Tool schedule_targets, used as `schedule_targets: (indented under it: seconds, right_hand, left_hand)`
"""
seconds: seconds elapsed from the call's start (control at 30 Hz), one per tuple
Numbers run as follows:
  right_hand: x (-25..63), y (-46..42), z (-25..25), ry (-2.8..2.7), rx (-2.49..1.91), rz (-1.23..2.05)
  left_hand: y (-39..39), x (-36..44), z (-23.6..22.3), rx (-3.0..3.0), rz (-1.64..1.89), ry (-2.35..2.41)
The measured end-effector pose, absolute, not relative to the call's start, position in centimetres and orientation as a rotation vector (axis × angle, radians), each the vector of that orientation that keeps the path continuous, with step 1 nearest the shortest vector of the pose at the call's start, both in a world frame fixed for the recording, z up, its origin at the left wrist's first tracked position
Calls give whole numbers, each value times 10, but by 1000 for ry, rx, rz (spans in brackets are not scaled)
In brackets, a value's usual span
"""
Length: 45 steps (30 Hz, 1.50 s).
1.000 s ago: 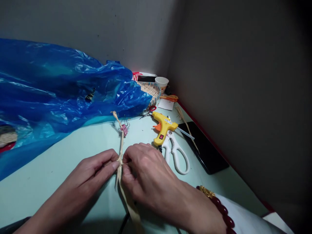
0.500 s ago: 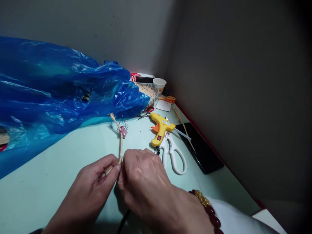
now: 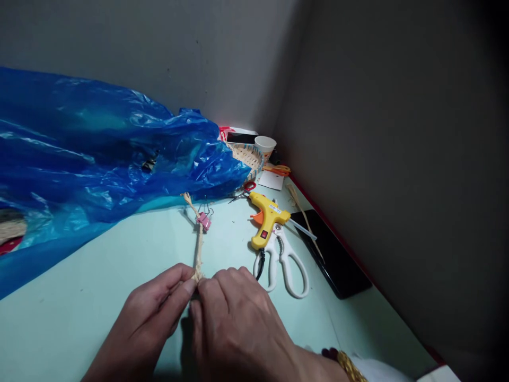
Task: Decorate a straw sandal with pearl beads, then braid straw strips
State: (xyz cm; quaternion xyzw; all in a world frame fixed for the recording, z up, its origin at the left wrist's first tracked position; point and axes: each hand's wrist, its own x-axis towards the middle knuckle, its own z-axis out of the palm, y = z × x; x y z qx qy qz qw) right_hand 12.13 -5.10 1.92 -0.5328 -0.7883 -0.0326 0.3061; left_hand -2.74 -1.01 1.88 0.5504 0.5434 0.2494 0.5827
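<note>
A thin plaited straw cord lies on the pale green table, its far end caught in a small pink binder clip. My left hand and my right hand meet at the cord's near end, both with fingertips pinched shut on the straw. The loose strands beneath my hands are hidden. A beaded bracelet sits on my right wrist.
A big crumpled blue plastic bag fills the left. To the right lie a yellow glue gun, white shears, small red-handled scissors and a black phone. A woven basket and paper cup stand in the corner.
Both hands have slid nearer to me along the cord, so more plaited length shows between them and the clip. The loose straw ends below my hands are no longer visible.
</note>
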Motion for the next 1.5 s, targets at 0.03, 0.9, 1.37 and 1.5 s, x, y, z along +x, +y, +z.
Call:
schedule_targets:
  seconds: [0.03,0.9,1.37,1.5]
  right_hand:
    - [123,-52,18,-2102,-1373,-93]
    - [152,-17,32,-1400,-1161,1739]
    - [148,-10,31,-1424,-1366,1589]
    - [142,-12,26,-1374,-1359,1513]
  left_hand:
    - [-11,-28,19,1235,586,1260]
    - [-2,-30,31,1107,541,1185]
    - [16,-52,14,1578,279,1126]
    - [17,-59,6,1878,210,1154]
